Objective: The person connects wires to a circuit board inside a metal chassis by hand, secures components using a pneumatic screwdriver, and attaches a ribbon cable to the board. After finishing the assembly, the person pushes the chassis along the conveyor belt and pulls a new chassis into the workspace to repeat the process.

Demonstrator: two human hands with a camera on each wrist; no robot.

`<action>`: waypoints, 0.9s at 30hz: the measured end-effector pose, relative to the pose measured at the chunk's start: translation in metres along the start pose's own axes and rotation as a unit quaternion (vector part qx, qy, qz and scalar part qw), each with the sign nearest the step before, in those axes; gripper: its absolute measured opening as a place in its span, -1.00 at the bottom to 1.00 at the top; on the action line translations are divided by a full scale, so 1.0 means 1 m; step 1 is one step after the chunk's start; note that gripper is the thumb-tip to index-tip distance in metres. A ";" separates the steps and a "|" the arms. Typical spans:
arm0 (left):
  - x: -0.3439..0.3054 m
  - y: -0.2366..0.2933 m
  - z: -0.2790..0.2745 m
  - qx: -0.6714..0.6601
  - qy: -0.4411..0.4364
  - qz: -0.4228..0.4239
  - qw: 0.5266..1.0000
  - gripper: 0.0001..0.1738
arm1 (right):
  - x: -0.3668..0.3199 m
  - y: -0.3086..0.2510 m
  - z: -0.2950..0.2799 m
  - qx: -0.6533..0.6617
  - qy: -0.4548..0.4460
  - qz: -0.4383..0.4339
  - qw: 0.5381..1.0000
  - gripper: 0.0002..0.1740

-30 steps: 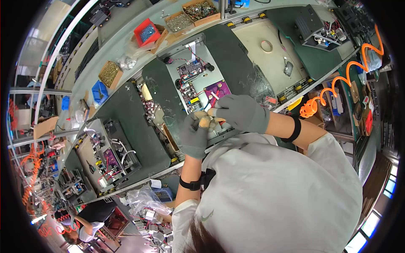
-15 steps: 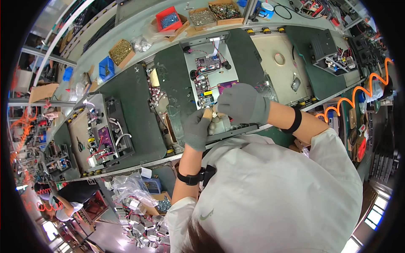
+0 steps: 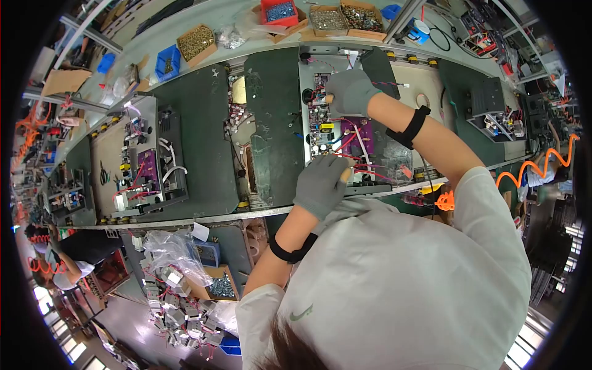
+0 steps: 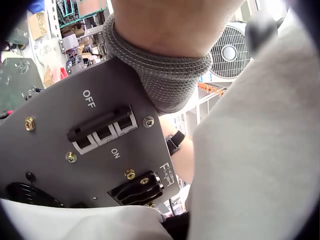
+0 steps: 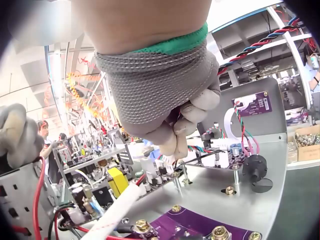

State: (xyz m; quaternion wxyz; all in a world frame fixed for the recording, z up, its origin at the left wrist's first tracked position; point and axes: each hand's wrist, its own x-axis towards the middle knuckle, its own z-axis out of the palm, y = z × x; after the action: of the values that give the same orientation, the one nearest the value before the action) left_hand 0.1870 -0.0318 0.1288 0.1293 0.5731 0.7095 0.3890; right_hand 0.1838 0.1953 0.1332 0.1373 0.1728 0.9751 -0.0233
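My gloved right hand (image 3: 354, 92) is over the upper part of a circuit board (image 3: 320, 114) in an open metal chassis (image 3: 305, 139). Its curled fingers (image 5: 180, 142) pinch a twisted cable (image 5: 265, 45) down at the board's parts; the gripped end is hidden. The cable's other stretch, with a white plug, sticks out past the hand. My gloved left hand (image 3: 322, 185) hovers by the chassis's near end, fingers loosely bent, no held thing showing. In the left wrist view, the grey front panel (image 4: 95, 125) with its OFF/ON breaker (image 4: 105, 131) hides those fingers. A purple board (image 3: 365, 132) lies beside the circuit board.
Another open chassis (image 3: 145, 160) stands to the left, and a dark unit (image 3: 493, 108) to the right. Behind the line are a red bin (image 3: 279, 11), a blue bin (image 3: 168, 63) and a box of brass fasteners (image 3: 196, 44). An orange coiled hose (image 3: 536, 163) hangs at right.
The hands were together at the chassis's near end. The right hand has moved away to the upper board and now holds the twisted cable; the left stays near. The head view has shifted.
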 end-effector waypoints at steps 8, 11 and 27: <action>-0.001 -0.005 0.004 -0.012 0.017 0.018 1.000 -0.82 | 0.011 -0.010 -0.009 -0.045 -0.041 -0.036 0.997 -0.77; -0.001 -0.005 0.002 -0.011 0.014 0.021 1.000 -0.82 | 0.014 -0.017 -0.020 -0.072 -0.068 -0.023 0.995 -0.72; -0.001 -0.004 -0.001 -0.034 -0.009 0.001 0.999 -0.68 | 0.039 -0.016 -0.044 -0.118 -0.109 0.039 0.986 -0.48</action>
State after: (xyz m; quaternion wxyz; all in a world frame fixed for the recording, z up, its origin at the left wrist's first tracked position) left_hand 0.1842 -0.0329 0.1265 0.1545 0.5727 0.6940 0.4080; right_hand 0.1317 0.1974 0.1646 0.2633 0.1901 0.9426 0.0785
